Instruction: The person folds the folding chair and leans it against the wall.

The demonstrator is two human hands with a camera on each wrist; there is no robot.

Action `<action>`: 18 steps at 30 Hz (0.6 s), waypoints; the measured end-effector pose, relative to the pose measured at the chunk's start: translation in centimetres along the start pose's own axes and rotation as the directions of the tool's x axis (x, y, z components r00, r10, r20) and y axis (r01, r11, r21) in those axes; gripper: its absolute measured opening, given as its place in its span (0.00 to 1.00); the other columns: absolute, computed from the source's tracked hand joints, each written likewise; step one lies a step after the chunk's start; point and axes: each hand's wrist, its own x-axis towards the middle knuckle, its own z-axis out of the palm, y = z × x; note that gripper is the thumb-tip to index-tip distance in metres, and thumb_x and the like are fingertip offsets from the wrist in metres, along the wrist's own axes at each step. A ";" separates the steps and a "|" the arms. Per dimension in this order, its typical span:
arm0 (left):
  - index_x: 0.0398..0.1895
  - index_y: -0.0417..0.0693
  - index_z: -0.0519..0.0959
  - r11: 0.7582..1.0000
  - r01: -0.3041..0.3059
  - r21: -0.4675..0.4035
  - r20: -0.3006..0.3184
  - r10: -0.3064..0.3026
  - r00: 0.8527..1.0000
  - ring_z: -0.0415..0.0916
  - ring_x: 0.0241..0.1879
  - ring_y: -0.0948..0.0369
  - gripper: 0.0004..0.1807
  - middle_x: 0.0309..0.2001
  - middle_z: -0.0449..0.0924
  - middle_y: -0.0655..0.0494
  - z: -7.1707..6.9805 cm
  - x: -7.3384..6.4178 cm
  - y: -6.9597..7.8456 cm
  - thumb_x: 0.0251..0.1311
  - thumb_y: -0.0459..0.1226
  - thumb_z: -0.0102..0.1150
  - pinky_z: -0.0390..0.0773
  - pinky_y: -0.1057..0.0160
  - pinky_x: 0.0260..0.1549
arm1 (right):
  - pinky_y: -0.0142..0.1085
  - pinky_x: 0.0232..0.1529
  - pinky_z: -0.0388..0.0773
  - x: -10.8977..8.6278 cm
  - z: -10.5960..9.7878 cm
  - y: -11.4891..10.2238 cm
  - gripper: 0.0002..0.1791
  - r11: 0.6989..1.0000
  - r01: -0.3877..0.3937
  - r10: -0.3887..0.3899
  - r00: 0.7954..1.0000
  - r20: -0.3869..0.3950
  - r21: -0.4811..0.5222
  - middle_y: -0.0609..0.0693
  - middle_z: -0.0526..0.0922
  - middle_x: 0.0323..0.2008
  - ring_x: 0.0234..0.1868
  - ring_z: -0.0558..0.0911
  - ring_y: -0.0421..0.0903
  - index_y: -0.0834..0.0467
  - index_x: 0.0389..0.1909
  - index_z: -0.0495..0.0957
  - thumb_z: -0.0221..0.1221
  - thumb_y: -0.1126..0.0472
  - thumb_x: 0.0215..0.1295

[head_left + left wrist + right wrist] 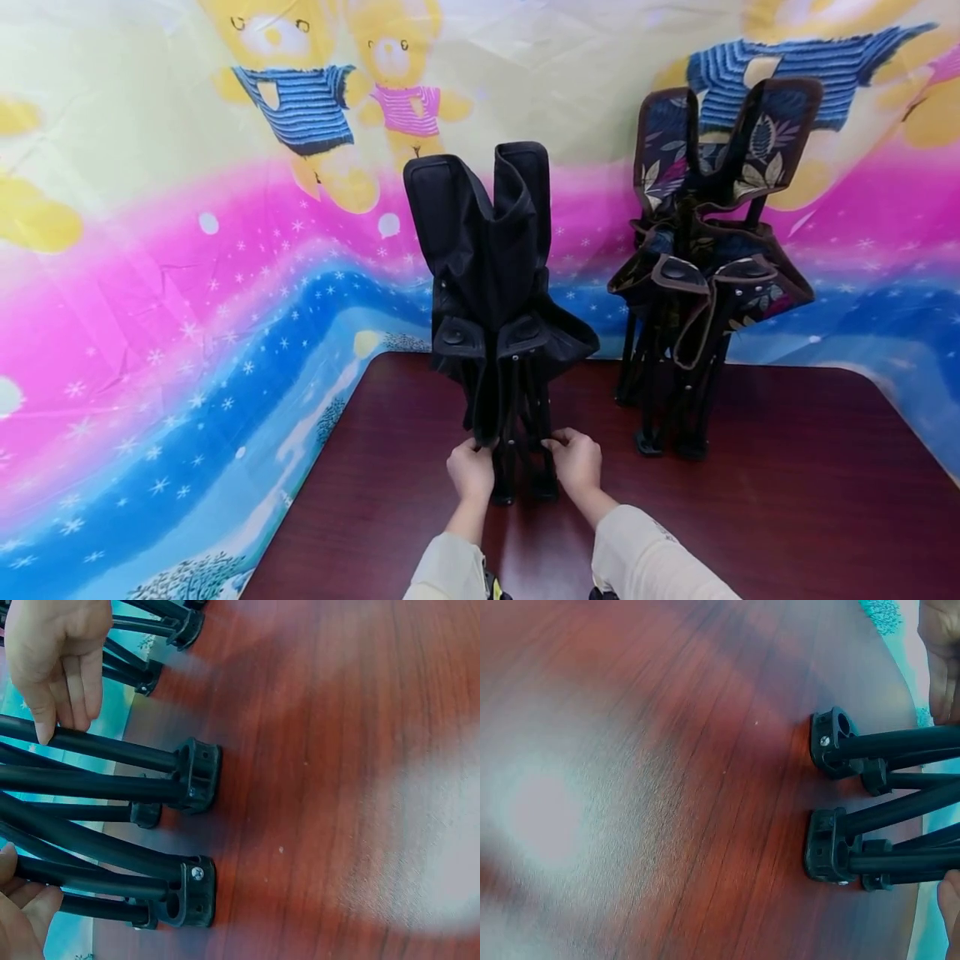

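A folded black camping chair (480, 275) stands upright on the table, its fabric bunched around the collapsed frame. Low on one outer leg, my left hand (471, 475) pinches the black tube with thumb and fingers. My right hand (577, 465) grips a leg on the opposite side at about the same height. Several thin tubes run down into plastic feet (196, 889) with screws, close together at the table surface. From the right wrist, the same feet (829, 844) appear near the tubes' lower ends, with only part of each hand visible at the edge.
A second folded camping chair (712, 275), in dark leaf-patterned fabric with brown trim, stands on the table to the right. The dark red-brown wooden table (810, 492) has rounded back corners. Behind it hangs a colourful cloth (187, 250) printed with teddy bears.
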 end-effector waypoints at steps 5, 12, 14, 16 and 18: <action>0.13 0.47 0.82 0.996 0.092 -0.022 0.011 -0.092 0.996 0.74 0.19 0.57 0.04 0.16 0.78 0.54 0.3 0.3 0.6 0.36 0.36 0.66 0.73 0.58 0.24 | 0.38 0.26 0.73 0.3 0.1 -0.1 0.06 0.998 -0.057 0.058 0.998 -0.029 0.035 0.53 0.81 0.20 0.22 0.78 0.46 0.64 0.24 0.82 0.63 0.64 0.46; 0.16 0.43 0.83 0.966 0.227 -0.122 0.039 -0.224 0.974 0.73 0.23 0.55 0.05 0.21 0.79 0.50 1.0 0.7 1.3 0.39 0.36 0.65 0.73 0.58 0.27 | 0.41 0.32 0.73 0.8 0.1 -0.4 0.07 0.989 -0.137 0.138 0.990 -0.018 0.050 0.53 0.82 0.25 0.29 0.79 0.49 0.61 0.26 0.83 0.61 0.60 0.49; 0.16 0.44 0.83 0.957 0.256 -0.137 0.057 -0.250 0.967 0.72 0.23 0.57 0.05 0.21 0.79 0.51 1.2 0.8 1.3 0.41 0.37 0.65 0.72 0.59 0.26 | 0.42 0.34 0.73 0.9 0.1 -0.3 0.07 0.989 -0.141 0.142 0.990 -0.006 0.054 0.53 0.82 0.26 0.31 0.79 0.50 0.60 0.26 0.83 0.60 0.60 0.50; 0.16 0.44 0.82 0.952 0.269 -0.146 0.069 -0.262 0.963 0.71 0.22 0.58 0.06 0.21 0.79 0.52 1.3 0.8 1.2 0.42 0.38 0.64 0.72 0.60 0.25 | 0.43 0.36 0.72 0.9 0.1 -0.4 0.08 0.988 -0.141 0.141 0.990 0.008 0.058 0.53 0.82 0.28 0.34 0.79 0.50 0.60 0.27 0.83 0.59 0.60 0.51; 0.15 0.44 0.82 0.952 0.269 -0.144 0.075 -0.261 0.962 0.71 0.21 0.59 0.07 0.20 0.78 0.52 1.4 0.9 1.1 0.43 0.38 0.64 0.72 0.60 0.25 | 0.43 0.38 0.72 1.0 0.1 -0.3 0.08 0.987 -0.144 0.143 0.989 0.023 0.065 0.54 0.82 0.29 0.36 0.78 0.51 0.59 0.29 0.83 0.58 0.59 0.53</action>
